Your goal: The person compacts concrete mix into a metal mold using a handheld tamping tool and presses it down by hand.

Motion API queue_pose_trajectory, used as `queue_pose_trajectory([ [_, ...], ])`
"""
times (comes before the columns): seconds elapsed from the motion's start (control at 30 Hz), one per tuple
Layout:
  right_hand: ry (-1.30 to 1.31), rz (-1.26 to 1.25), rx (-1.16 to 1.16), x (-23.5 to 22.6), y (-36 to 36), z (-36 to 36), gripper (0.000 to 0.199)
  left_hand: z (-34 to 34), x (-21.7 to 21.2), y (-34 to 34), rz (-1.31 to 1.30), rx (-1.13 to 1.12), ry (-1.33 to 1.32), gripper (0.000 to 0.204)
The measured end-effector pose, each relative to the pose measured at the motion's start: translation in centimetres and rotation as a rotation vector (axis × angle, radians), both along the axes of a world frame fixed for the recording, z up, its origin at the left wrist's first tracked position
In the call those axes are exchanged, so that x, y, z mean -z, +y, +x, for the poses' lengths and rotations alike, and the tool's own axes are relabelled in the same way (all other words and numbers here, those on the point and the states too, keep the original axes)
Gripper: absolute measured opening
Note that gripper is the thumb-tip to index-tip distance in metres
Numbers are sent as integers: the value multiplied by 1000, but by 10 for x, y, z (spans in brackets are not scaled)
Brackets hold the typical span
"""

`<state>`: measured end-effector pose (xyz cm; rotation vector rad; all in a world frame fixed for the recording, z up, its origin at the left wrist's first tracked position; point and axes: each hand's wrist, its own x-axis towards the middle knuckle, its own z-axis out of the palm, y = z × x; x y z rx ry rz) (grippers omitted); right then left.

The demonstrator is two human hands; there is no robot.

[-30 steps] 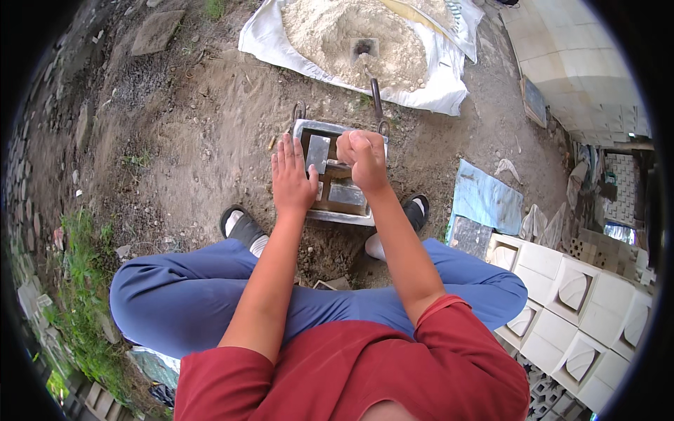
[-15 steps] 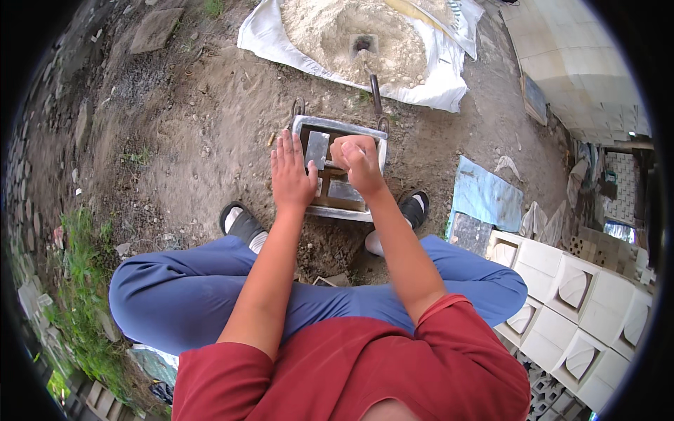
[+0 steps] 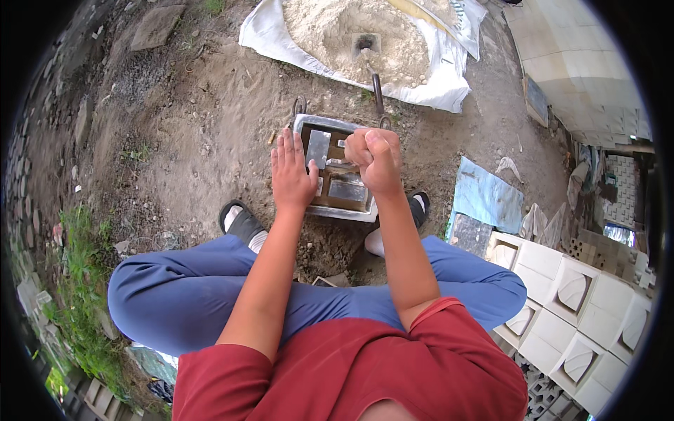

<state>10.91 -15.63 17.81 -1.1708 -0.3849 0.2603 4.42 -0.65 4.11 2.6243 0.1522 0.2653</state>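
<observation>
Between the left hand (image 3: 293, 175) and the right hand (image 3: 379, 160), a gap opened over the metal mould (image 3: 340, 212) at mid-frame. Inside it, the flat plate (image 3: 319, 149) and crossbars narrowed the room, and the right hand covered the mould's upper right corner. A wire loop (image 3: 300, 105) stood at its upper left corner. Above, a dark cylindrical handle (image 3: 378, 95) jutted toward the mould; left of that handle, a strip of dirt (image 3: 246, 98) offered passage below the white sack (image 3: 263, 31). Open dirt also spread at centre left. Lower down, the left sandal (image 3: 246, 226), right sandal (image 3: 415, 209) and blue trousers (image 3: 196, 295) hemmed in the near side.
</observation>
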Motion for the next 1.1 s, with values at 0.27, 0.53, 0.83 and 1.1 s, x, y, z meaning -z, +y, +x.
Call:
queue_pose_trajectory([
  [0.27, 64, -6, 4, -3, 1, 2, 47, 0, 3, 1, -1, -9, -1, 80],
  [0.53, 97, -42, 37, -3, 0, -1, 45, 0, 2, 1, -24, -4, -5, 78],
  [0.83, 94, 13, 66, -4, 0, -4, 46, -1, 5, 2, 0, -6, 8, 80],
  [1.1, 86, 37, 27, 2, 2, -6, 44, 0, 5, 3, 11, -6, 15, 80],
])
